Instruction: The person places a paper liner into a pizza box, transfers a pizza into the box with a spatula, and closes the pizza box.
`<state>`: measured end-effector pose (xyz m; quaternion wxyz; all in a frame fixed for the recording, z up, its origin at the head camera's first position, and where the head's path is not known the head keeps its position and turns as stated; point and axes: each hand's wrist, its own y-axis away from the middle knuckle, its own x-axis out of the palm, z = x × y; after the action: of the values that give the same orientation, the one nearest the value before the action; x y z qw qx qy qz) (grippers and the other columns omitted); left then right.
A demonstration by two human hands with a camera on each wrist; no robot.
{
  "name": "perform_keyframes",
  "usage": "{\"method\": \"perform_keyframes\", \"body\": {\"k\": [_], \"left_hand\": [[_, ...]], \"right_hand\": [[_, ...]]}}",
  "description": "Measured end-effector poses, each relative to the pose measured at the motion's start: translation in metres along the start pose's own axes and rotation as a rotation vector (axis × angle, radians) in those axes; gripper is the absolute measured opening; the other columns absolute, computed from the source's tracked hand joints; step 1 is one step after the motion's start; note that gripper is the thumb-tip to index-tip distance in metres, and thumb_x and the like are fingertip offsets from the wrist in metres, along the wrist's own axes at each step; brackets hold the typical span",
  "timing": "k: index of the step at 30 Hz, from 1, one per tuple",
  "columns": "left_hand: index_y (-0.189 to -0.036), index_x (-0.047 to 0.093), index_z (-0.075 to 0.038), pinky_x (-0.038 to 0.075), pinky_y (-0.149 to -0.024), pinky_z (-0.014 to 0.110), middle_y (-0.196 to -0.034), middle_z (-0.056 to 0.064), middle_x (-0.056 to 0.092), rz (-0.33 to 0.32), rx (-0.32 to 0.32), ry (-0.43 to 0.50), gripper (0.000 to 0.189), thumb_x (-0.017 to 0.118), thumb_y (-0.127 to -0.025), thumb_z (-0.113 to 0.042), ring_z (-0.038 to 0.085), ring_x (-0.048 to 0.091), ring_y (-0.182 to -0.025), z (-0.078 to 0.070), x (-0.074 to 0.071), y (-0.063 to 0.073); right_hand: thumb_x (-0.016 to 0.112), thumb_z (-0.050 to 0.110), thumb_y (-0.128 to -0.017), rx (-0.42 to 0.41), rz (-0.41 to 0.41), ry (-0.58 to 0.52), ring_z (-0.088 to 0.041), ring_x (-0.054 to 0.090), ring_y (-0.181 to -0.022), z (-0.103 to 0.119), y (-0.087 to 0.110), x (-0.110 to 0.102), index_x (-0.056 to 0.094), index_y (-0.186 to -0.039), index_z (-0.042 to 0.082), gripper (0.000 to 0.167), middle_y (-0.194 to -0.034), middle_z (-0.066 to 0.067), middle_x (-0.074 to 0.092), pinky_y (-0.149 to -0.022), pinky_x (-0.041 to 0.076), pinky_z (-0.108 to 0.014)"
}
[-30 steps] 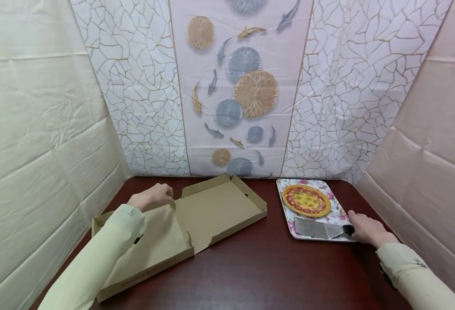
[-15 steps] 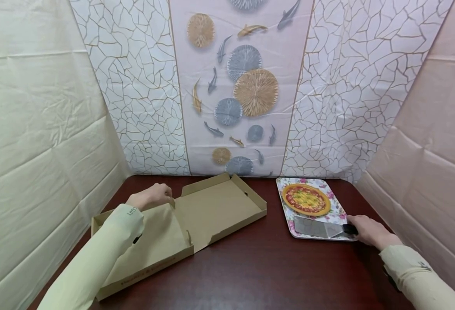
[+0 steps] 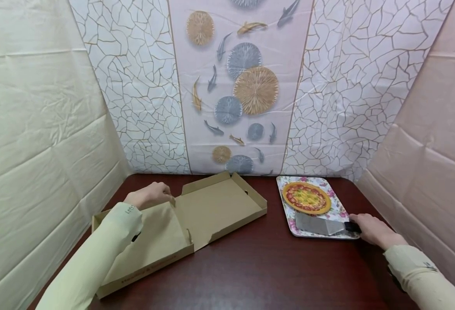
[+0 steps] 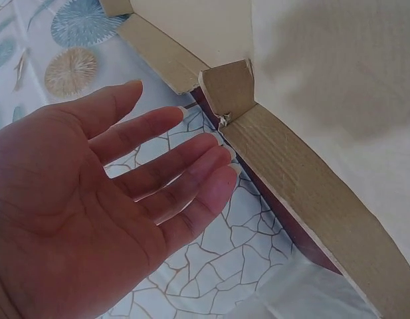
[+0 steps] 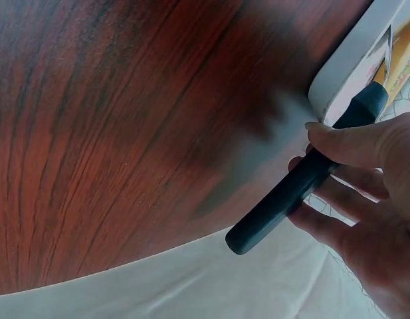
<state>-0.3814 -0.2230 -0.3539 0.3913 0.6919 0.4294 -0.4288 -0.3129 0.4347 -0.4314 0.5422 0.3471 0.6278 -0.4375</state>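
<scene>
My right hand [image 3: 376,230] grips the black handle of a pizza spatula [image 3: 316,224]. In the right wrist view the thumb and fingers lie around the spatula handle [image 5: 284,196]. The flat metal blade lies over the floral tray [image 3: 337,201], beside the near edge of a round pizza [image 3: 306,199]. Whether the blade's tip is under the pizza's edge I cannot tell. My left hand [image 3: 147,196] is at the far wall of an open cardboard pizza box [image 3: 150,237]. In the left wrist view this hand [image 4: 105,186] has loosely extended fingers close to the box wall [image 4: 291,159], holding nothing.
The box lid [image 3: 215,206] lies folded open to the right, between the box base and the tray. All stand on a dark red wooden table [image 3: 258,267]. Cloth walls enclose the table's back and sides, with a patterned curtain [image 3: 231,86] behind.
The right hand and the spatula have shifted slightly to the right, with the blade near the pizza's edge. The left hand stays by the box; the head view tilts a little downward.
</scene>
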Motion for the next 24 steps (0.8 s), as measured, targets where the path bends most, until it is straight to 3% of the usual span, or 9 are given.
{"method": "perform_keyframes", "body": {"k": [7, 13, 24], "left_hand": [[-0.110, 0.069, -0.013, 0.049, -0.079, 0.038, -0.108, 0.003, 0.069, 0.002, -0.023, -0.007, 0.033, 0.061, -0.090, -0.038, 0.020, 0.062, -0.097, 0.000, 0.000, -0.001], [-0.114, 0.068, -0.011, 0.050, -0.084, 0.042, -0.117, 0.008, 0.067, 0.011, 0.001, -0.007, 0.034, 0.060, -0.092, -0.036, 0.022, 0.061, -0.104, -0.001, 0.000, -0.003], [-0.113, 0.067, -0.011, 0.049, -0.082, 0.040, -0.116, 0.008, 0.067, 0.012, -0.033, -0.005, 0.037, 0.063, -0.089, -0.039, 0.023, 0.061, -0.103, 0.001, 0.002, -0.006]], "right_hand": [[0.063, -0.012, -0.062, 0.038, 0.021, -0.005, -0.026, 0.058, -0.070, 0.002, -0.002, -0.008, 0.057, -0.082, 0.011, 0.031, -0.075, -0.006, 0.061, -0.059, 0.045, -0.045], [0.063, -0.012, -0.065, 0.061, 0.044, -0.005, -0.024, 0.057, -0.071, 0.004, -0.003, -0.016, 0.060, -0.087, 0.009, 0.030, -0.078, -0.006, 0.061, -0.060, 0.046, -0.045], [0.067, -0.008, -0.068, 0.062, 0.049, -0.046, -0.020, 0.055, -0.071, 0.016, -0.012, -0.023, 0.060, -0.087, 0.010, 0.027, -0.078, -0.005, 0.061, -0.060, 0.045, -0.041]]}}
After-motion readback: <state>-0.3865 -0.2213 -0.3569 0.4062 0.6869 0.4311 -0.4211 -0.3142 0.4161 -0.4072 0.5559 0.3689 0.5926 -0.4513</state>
